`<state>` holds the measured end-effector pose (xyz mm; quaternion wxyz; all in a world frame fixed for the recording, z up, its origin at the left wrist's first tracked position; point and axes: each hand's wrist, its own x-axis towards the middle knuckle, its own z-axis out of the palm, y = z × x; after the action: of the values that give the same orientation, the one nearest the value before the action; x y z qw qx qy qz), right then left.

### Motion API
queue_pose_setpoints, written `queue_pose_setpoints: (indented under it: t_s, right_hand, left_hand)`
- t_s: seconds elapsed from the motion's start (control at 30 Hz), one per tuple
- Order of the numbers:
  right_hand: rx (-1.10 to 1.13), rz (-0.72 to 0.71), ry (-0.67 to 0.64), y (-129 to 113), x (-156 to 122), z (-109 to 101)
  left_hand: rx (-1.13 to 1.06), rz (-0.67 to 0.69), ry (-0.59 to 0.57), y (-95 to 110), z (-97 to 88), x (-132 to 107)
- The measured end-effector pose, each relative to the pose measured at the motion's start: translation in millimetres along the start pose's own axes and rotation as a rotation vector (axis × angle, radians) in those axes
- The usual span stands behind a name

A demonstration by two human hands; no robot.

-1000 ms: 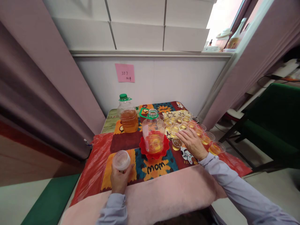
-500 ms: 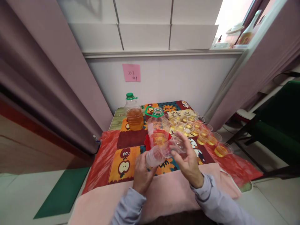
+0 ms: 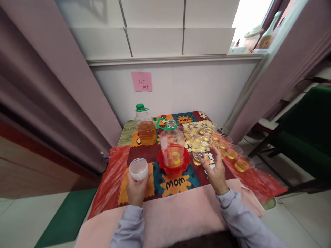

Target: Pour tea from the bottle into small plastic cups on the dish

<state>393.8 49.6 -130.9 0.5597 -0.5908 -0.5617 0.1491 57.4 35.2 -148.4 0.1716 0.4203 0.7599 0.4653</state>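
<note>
On the left, my left hand (image 3: 136, 189) is wrapped round a stack of clear plastic cups (image 3: 138, 169), with the mouths facing up. My right hand (image 3: 216, 172) pinches the rim of a single clear plastic cup (image 3: 199, 157) on the right of the table. Yellow shows low in that cup; whether it is liquid inside or colour seen through it, I cannot tell. Between my hands, an uncapped clear jug (image 3: 172, 143) with a green handle holds some yellow liquid and stands in a red scalloped dish (image 3: 161, 162).
Several cups of yellow liquid (image 3: 206, 142) stand close together at the back right, with one cup (image 3: 243, 164) at the right edge. A green-capped jug (image 3: 146, 132) of amber liquid stands back left. Pink cloth (image 3: 181, 215) covers the front edge; a green chair (image 3: 305, 131) is at the right.
My hands have moved apart. The left went left with the cup stack, now upright; the right moved right with a single cup, away from the front of the jug.
</note>
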Motion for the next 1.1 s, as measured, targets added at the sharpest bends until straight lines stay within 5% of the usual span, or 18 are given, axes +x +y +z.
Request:
queue_pose_setpoints:
  t_s: [0.2, 0.5, 0.63, 0.87, 1.1]
  right_hand:
    - [-0.065, 0.152, -0.128, 68, 15, 14]
    - [0.087, 0.198, -0.088, 65, 18, 30]
    - [0.244, 0.239, -0.096, 32, 38, 16]
    - [0.511, 0.159, -0.268, -79, 110, -12]
    - [0.550, 0.076, -0.480, -148, 158, -4]
  left_hand:
    - [0.036, -0.031, 0.015, -25, 5.2, 13]
    - [-0.054, -0.004, -0.026, -35, 8.4, 14]
    - [-0.070, -0.019, -0.029, -40, 8.6, 15]
    - [-0.084, -0.012, -0.028, -40, 6.2, 16]
    - [-0.111, 0.016, -0.018, -40, 4.8, 15]
